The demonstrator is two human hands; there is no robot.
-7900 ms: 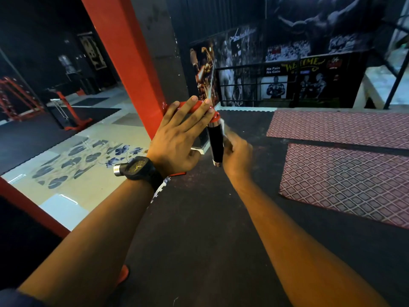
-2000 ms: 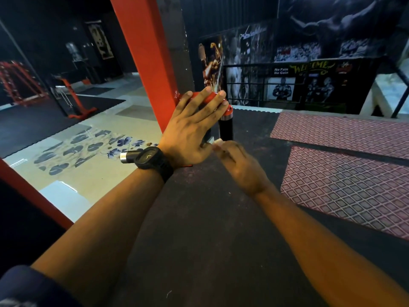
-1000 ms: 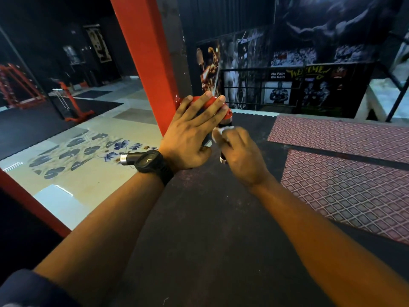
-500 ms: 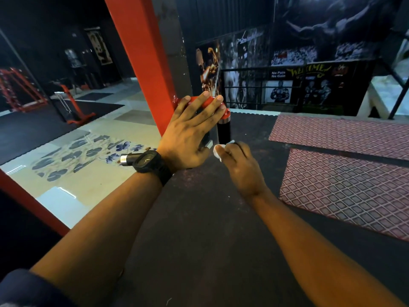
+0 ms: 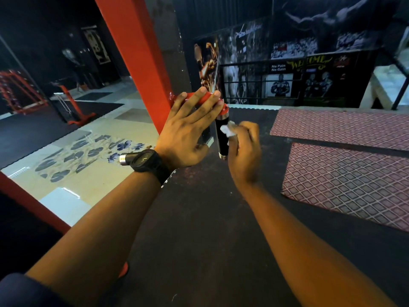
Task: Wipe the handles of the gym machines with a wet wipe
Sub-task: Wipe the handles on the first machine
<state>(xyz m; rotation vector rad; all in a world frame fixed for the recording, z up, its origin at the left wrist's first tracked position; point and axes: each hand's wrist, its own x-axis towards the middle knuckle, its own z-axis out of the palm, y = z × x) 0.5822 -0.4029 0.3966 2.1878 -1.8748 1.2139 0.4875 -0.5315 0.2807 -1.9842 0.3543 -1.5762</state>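
Pinching the white wet wipe [image 5: 228, 130] in your curled right hand [image 5: 244, 151], you pressed it against the black handle [image 5: 221, 140], which hung upright at the centre of the frame. Your left hand [image 5: 188, 134] lay flat, fingers straight, over the red bar [image 5: 192, 97] above it, a black watch [image 5: 146, 161] on that wrist.

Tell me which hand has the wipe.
The right hand: it presses the wipe to the black handle. The left hand rests straight-fingered on the red bar, holding no wipe.
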